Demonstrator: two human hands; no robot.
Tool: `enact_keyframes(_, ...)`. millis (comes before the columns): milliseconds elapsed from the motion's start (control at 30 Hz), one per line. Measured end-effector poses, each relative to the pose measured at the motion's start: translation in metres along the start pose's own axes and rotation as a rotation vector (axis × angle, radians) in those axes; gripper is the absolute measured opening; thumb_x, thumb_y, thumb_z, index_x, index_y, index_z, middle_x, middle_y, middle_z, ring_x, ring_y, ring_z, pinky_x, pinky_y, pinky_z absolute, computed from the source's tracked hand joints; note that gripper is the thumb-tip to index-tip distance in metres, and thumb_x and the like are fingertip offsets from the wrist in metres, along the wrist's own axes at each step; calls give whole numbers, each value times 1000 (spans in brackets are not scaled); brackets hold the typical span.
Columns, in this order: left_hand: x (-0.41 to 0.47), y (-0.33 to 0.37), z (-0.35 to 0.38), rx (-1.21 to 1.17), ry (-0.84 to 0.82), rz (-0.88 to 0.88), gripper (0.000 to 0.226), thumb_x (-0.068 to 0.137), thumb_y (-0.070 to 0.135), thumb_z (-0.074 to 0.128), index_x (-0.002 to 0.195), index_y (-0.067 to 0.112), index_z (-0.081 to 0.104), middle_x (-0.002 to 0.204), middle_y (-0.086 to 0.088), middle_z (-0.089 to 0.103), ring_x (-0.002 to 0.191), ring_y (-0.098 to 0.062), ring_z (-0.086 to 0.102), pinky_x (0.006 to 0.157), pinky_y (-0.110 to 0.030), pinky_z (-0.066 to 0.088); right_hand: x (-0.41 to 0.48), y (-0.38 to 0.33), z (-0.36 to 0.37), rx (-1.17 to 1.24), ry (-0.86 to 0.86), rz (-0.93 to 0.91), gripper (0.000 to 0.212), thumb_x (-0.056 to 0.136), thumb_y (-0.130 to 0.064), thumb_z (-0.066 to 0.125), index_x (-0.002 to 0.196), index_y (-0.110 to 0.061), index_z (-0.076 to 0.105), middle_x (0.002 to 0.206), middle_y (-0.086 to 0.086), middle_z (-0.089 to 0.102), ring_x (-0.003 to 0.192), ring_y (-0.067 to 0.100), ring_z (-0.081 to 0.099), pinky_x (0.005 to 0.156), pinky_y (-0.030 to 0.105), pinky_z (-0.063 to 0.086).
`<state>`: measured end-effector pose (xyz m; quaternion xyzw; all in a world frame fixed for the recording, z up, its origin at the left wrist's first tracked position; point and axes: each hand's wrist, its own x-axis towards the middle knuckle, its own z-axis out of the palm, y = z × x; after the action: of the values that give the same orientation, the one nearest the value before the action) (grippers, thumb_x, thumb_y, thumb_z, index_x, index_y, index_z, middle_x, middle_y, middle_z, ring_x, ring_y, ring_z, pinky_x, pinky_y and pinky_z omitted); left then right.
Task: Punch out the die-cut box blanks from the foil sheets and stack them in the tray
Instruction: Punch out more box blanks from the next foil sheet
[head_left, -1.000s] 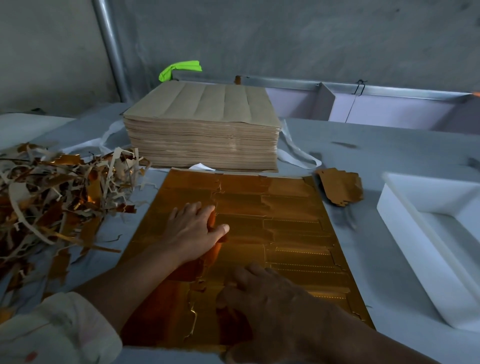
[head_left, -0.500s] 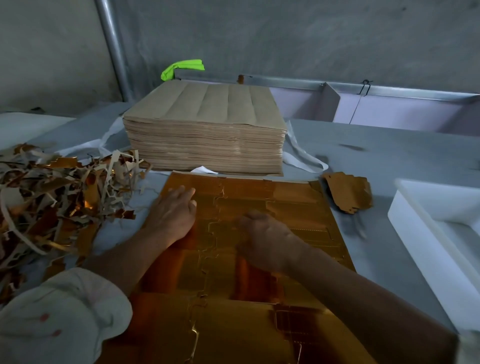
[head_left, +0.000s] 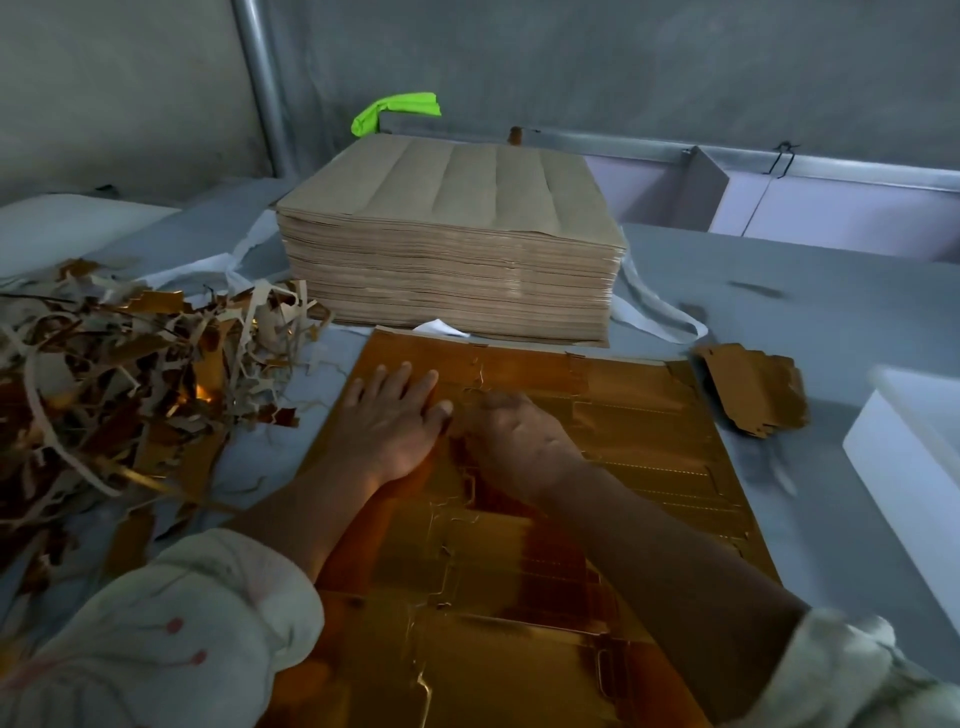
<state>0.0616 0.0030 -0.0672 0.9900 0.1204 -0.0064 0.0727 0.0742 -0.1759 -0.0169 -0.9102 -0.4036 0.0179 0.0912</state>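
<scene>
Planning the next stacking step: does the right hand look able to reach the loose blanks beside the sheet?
Probably yes. The blanks lie on the table just right of the sheet, with nothing between them and the right hand, which is on the sheet.

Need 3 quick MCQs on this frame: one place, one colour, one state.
1. Where is the scrap pile relative to the foil sheet? A) left B) right C) on it
2. What colour is the strip behind the paper stack? A) red B) green C) blue
3. How does the left hand lie on the sheet? A) flat B) fisted C) lifted off
Key: 1 A, scraps lie past the sheet's left edge; 2 B, it is bright green; 3 A, palm and straight fingers press the foil.
</scene>
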Motion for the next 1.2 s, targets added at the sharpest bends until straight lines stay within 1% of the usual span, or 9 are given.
enact_keyframes(267, -4, 3, -4, -7, -17, -8, 74, 91, 76, 8, 156, 41, 3, 167, 5, -3, 153, -20, -7, 121, -45, -3, -1, 9, 5, 196, 135, 54, 17, 100, -15, 49, 111, -20, 61, 114, 1, 58, 103, 19, 56, 86, 31, 52)
enact_keyframes(400, -2, 4, -5, -27, -28, -16, 70, 95, 73, 16, 156, 40, 8, 167, 4, 0, 153, -21, -5, 121, -46, -3, -3, 19, -1, 375, 116, 168, 13, 99, -13, 49, 103, -18, 60, 109, 1, 60, 100, 17, 55, 88, 31, 49)
enact_keyframes(500, 7, 6, -15, -20, -34, -21, 62, 98, 66, 21, 153, 36, 25, 163, -2, 20, 151, -26, 14, 120, -50, 7, -2, 18, 1, 380, 106, 163, 10, 99, -14, 51, 102, -18, 60, 107, -1, 60, 98, 15, 55, 84, 27, 46)
enact_keyframes(567, 19, 9, -23, -12, 93, 21, 54, 102, 55, 23, 144, 27, 42, 149, -7, 44, 139, -25, 36, 117, -50, 18, 1, 18, 3, 369, 99, 164, 8, 99, -15, 52, 99, -20, 59, 104, -2, 59, 98, 14, 54, 81, 25, 44)
enact_keyframes(600, 24, 11, -25, -8, 164, 43, 52, 103, 50, 23, 144, 24, 43, 147, -8, 46, 138, -24, 37, 118, -48, 18, 1, 18, 4, 363, 100, 164, 8, 99, -16, 53, 98, -21, 58, 103, -4, 58, 98, 14, 53, 80, 24, 43)
enact_keyframes(667, 34, 13, -21, -9, 189, 75, 53, 105, 46, 23, 154, 24, 29, 160, -5, 29, 149, -23, 20, 121, -45, 9, 2, 19, 7, 344, 127, 149, 7, 98, -16, 53, 98, -20, 59, 103, -5, 57, 100, 13, 51, 80, 22, 39)
enact_keyframes(800, 46, 12, -5, 0, 3, 29, 55, 104, 51, 12, 157, 37, 7, 167, 4, 0, 153, -22, -7, 121, -48, -4, 0, 21, 12, 327, 146, 117, 7, 99, -16, 52, 99, -19, 59, 105, -4, 57, 102, 13, 50, 82, 22, 36)
enact_keyframes(1067, 51, 10, -4, 0, -51, 19, 55, 102, 53, 7, 156, 41, 5, 166, 8, -4, 152, -20, -10, 120, -49, -6, 0, 34, 8, 564, 87, 252, 12, 102, -21, 45, 95, -29, 49, 97, -7, 55, 89, 9, 52, 68, 21, 39)
enact_keyframes(1200, 50, 9, -5, -24, -56, 28, 55, 103, 52, 8, 156, 41, 4, 166, 8, -5, 152, -21, -11, 121, -49, -6, -7, 42, 5, 924, 113, 350, 20, 99, -16, 48, 83, -27, 53, 92, -1, 61, 90, 22, 62, 71, 28, 46)
